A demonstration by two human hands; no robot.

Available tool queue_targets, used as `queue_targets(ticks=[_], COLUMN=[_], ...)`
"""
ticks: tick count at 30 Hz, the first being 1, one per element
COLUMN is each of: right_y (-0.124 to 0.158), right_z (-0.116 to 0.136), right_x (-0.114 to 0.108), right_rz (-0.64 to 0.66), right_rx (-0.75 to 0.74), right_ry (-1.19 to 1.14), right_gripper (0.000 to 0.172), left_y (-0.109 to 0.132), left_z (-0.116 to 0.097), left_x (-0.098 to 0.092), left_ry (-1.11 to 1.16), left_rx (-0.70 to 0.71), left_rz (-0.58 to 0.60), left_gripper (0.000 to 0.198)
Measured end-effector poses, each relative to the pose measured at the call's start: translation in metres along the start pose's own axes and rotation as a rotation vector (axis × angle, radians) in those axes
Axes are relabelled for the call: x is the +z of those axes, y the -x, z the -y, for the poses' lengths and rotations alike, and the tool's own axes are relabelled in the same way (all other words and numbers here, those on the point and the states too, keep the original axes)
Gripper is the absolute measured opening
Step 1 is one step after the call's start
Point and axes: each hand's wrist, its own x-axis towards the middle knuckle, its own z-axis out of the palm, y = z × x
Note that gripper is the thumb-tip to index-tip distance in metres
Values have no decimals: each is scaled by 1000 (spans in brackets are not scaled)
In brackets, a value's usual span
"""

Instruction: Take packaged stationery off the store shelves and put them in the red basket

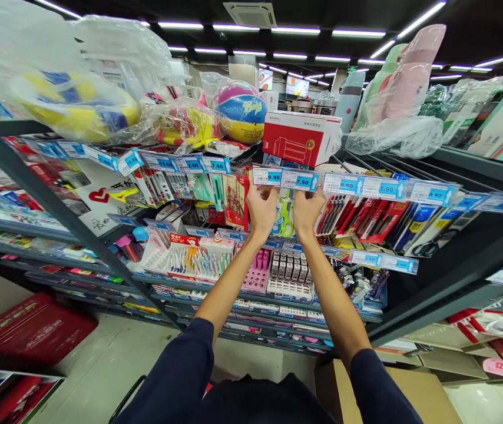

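Both my arms reach forward to a shelf of hanging stationery. My left hand (262, 211) is closed just below a price tag (267, 176) reading 9.90, beside red-and-gold hanging packs (235, 201). My right hand (308, 211) is closed under the 7.50 price tag (301, 179), next to a row of hanging pens (333, 213). Between my hands hang green-and-yellow packs (284, 219) that look like small scissors. The fingertips point away from me, partly behind the tags, so what they grip is hidden.
Above my hands stands a red-and-white box (301, 140), with a colourful ball (241, 109) to its left and wrapped pink bottles (417, 73) to its right. Pen displays (198, 258) fill the shelf below. A cardboard box (406, 396) stands at lower right.
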Motion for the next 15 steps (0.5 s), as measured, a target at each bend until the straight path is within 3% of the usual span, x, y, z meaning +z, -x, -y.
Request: queue_targets(ticks=[15], right_y=[-5], right_z=[-2], right_x=[-4], right_rz=[4], right_rx=[-44], right_ry=[70], right_gripper=[28], left_y=[2], left_z=[7], left_x=[5], left_ry=[-55], left_rx=[-26], left_rz=[-3], left_gripper=[23])
